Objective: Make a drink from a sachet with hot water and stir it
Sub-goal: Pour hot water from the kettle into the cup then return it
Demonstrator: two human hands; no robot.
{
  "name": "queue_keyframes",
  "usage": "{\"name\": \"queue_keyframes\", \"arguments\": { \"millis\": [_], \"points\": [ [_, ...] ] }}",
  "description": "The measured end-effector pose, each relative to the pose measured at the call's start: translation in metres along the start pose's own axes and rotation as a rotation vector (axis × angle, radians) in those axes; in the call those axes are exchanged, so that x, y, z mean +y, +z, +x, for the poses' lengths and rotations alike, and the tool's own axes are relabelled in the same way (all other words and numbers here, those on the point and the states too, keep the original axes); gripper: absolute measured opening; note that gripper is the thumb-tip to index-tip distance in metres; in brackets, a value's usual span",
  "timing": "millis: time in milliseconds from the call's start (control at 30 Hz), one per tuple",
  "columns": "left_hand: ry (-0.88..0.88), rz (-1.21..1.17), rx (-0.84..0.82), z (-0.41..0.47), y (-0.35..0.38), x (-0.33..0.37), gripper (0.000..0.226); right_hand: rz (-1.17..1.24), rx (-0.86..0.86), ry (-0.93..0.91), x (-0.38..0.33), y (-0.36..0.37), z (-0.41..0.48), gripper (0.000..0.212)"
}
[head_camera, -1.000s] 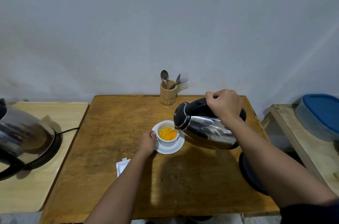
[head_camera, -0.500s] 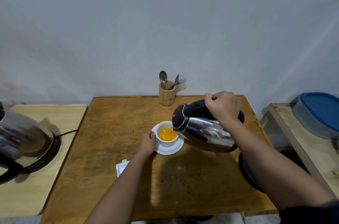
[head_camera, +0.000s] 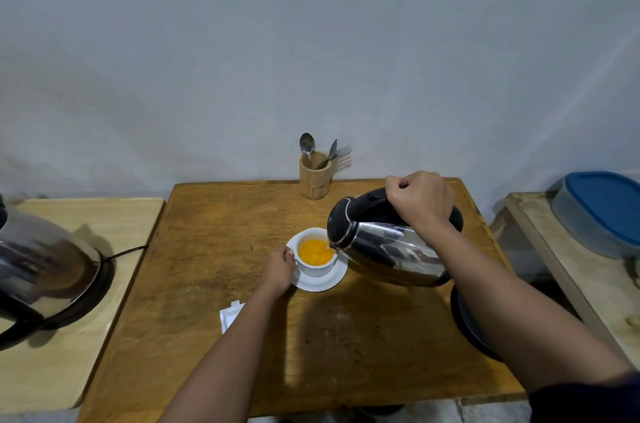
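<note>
Bench [head_camera: 214, 249]: worn wood against a bare wall.
Left hand [head_camera: 277, 268]: fingers curled on the cup [head_camera: 313, 265], steadying it on its saucer [head_camera: 325, 282].
Right hand [head_camera: 420, 202]: fist closed round the kettle [head_camera: 388, 249] handle, spout tipped over the cup's far rim.
Risk: orange drink sits high; overpouring could scald the left hand's fingers.

— What carries everything here?

— A worn, square brown wooden table [head_camera: 214, 249], pushed against the wall.

— And directly on it?

— A round white saucer [head_camera: 329, 278] near the middle, a cylindrical bamboo cutlery holder [head_camera: 314, 180] at the far edge, a white paper sachet [head_camera: 229, 314] near the front left, and a round black kettle base [head_camera: 465, 322] at the right edge.

— Anything beside it?

— A pale wooden side table [head_camera: 69, 336] on the left, carrying a steel kettle on a black corded base [head_camera: 45, 270]. On the right, a light wooden bench [head_camera: 575, 280] bears a grey tub with a blue lid [head_camera: 602, 211].
</note>
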State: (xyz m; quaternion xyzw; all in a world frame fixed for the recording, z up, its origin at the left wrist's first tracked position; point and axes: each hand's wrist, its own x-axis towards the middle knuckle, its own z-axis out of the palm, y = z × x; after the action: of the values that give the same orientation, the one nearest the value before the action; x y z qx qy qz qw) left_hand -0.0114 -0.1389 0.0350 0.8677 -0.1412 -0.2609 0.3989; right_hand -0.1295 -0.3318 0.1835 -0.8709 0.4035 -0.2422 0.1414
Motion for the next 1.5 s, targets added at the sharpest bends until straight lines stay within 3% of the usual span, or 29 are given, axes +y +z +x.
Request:
{"name": "queue_keyframes", "arguments": {
  "millis": [1100,1300,1500],
  "points": [
    [-0.041,-0.013,-0.012,0.000,0.000,0.004,0.031,0.014,0.044,0.022,-0.005,-0.008,-0.002,0.044],
    [-0.037,-0.020,-0.033,0.000,-0.002,0.004,0.032,0.105,0.064,0.139,0.000,-0.014,-0.004,0.045],
    [-0.046,-0.079,-0.044,-0.001,-0.004,0.003,0.032,0.281,0.127,0.420,0.017,-0.028,-0.008,0.044]
  ]
}}
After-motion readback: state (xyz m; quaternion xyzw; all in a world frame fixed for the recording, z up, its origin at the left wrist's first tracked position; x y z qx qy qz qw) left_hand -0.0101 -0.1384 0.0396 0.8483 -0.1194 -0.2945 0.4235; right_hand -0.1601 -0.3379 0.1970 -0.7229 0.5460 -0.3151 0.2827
